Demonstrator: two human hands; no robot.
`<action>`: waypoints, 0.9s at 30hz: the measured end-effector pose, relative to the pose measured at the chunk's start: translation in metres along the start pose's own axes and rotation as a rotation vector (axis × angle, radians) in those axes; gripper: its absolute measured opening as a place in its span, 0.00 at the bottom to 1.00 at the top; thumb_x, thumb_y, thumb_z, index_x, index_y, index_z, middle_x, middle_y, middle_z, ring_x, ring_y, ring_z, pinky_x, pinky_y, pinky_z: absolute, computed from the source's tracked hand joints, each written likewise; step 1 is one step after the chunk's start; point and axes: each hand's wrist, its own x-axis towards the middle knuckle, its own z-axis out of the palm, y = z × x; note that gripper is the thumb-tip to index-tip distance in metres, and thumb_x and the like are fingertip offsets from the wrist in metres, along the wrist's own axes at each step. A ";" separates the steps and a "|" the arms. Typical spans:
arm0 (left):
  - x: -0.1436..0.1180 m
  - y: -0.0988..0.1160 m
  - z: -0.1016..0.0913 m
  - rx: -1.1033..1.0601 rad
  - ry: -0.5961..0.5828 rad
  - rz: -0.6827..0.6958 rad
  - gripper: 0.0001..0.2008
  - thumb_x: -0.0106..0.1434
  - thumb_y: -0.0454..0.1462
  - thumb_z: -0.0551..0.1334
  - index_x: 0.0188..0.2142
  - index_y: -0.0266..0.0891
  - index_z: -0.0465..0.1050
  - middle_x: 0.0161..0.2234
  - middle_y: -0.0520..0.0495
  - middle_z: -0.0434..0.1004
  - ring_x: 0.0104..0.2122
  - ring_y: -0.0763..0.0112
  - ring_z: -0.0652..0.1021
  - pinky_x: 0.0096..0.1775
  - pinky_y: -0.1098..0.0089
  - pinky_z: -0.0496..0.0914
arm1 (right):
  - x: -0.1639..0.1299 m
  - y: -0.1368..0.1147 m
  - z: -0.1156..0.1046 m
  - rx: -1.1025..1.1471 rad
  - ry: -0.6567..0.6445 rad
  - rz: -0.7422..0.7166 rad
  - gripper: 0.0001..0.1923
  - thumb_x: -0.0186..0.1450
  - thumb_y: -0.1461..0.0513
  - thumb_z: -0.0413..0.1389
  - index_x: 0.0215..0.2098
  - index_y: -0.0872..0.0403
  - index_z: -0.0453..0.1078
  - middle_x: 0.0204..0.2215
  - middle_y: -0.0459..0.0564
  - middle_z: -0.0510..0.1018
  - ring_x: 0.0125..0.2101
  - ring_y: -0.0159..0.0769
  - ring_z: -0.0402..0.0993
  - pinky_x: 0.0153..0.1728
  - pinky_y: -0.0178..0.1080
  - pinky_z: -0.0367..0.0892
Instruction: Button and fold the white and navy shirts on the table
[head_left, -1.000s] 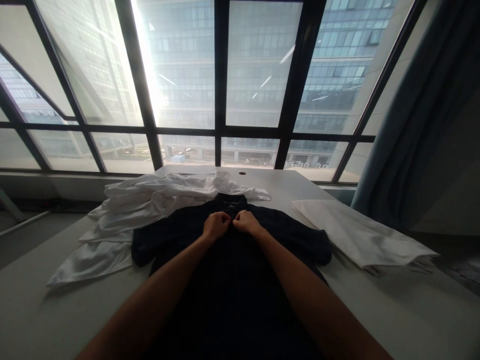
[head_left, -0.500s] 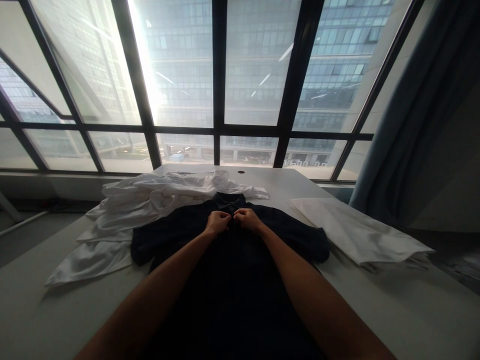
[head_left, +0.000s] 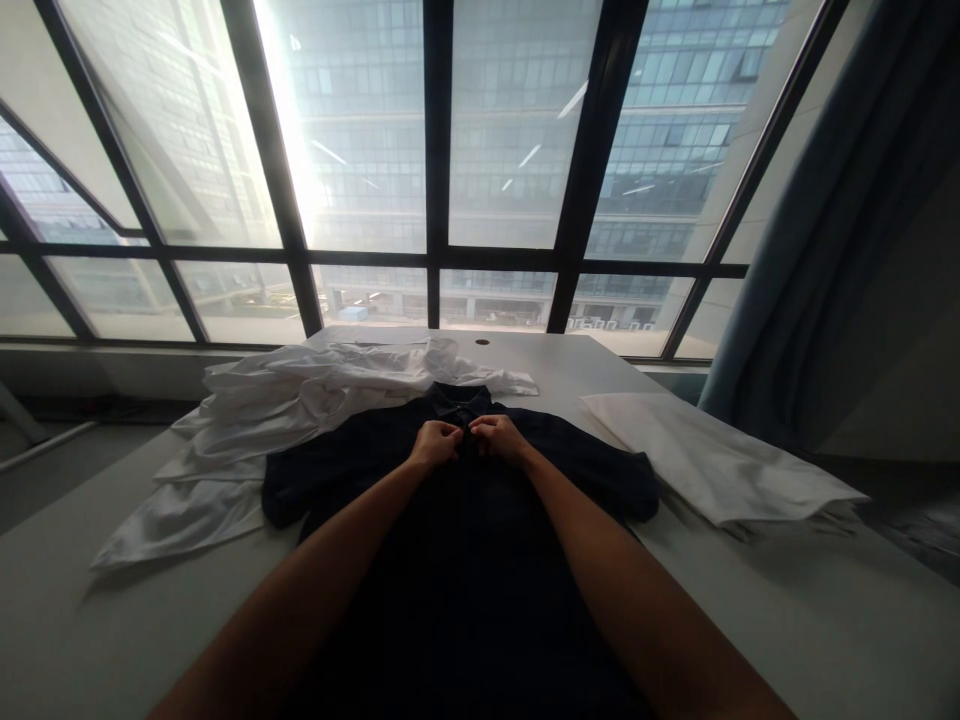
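A dark navy short-sleeved shirt point(head_left: 600, 460) lies spread out on the white table, its collar point(head_left: 459, 396) toward the window and its sleeves out to both sides. Just below the collar, my left hand point(head_left: 437, 442) pinches the shirt's front from the left. Opposite it, my right hand point(head_left: 498, 438) pinches the front from the right, the fingertips of both nearly meeting. What lies right between the fingertips is too small and dark to make out. My forearms cover part of the shirt's body.
Crumpled white cloth point(head_left: 255, 400) is heaped on the left of the table, partly beside the left sleeve. A folded white cloth point(head_left: 720, 460) lies at the right. The table point(head_left: 570, 355) reaches toward a large window, with a blue-grey curtain point(head_left: 795, 280) at the right.
Both hands stay at the same spot under the collar. My right hand's fingers have shifted very slightly; the shirt and the white cloths have not moved.
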 end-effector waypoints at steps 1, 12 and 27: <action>0.000 0.000 0.000 0.001 -0.006 0.002 0.07 0.63 0.32 0.62 0.36 0.31 0.80 0.19 0.52 0.73 0.15 0.80 0.70 0.18 0.80 0.57 | 0.000 0.001 0.000 0.013 -0.013 -0.004 0.06 0.60 0.70 0.52 0.32 0.59 0.71 0.21 0.42 0.74 0.13 0.25 0.67 0.12 0.27 0.55; -0.003 0.003 0.000 0.092 -0.028 0.007 0.09 0.65 0.32 0.60 0.31 0.32 0.79 0.13 0.55 0.66 0.14 0.78 0.68 0.19 0.79 0.56 | 0.003 0.007 0.005 -0.120 -0.021 -0.039 0.04 0.62 0.68 0.60 0.32 0.58 0.68 0.21 0.40 0.72 0.14 0.23 0.70 0.12 0.23 0.58; 0.003 -0.006 0.005 0.104 0.035 0.069 0.09 0.64 0.30 0.58 0.34 0.32 0.79 0.19 0.52 0.72 0.18 0.77 0.72 0.21 0.79 0.59 | 0.004 0.008 0.007 -0.260 0.004 -0.098 0.03 0.62 0.68 0.59 0.31 0.58 0.68 0.22 0.41 0.72 0.13 0.23 0.65 0.14 0.26 0.60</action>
